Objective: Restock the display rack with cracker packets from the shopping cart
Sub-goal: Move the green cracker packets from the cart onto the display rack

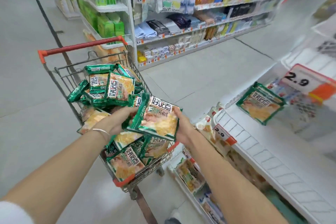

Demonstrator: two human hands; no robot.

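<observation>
A supermarket aisle with a pale grey tiled floor is seen from above. A small bundle of flat, green-edged plastic cracker packets (156, 120) is held just above the heaped load of the same packets. The left hand (116, 120) curls under the bundle's left edge, though its fingertips are hidden by the wrappers. The right hand (181, 125) clasps the right edge with the thumb on top. I judge that both hands are used because the smooth packets would slide apart in one hand.

Below them stands the grey wire shopping cart with a red handle (82, 47), still nearly full, so much of the work seems to remain. To the right is the white tiered display rack (263, 160). One identical packet (260, 103) already lies tilted on its upper shelf, near a white and orange price card (298, 80).

Orange-and-white snack bags (209, 123) fill the lower shelf just beside the right wrist. The cart's corner stands close to the rack, so the bundle probably must be lifted over the shelf edge. Far shelves of folded towels (154, 29) stand well apart.
</observation>
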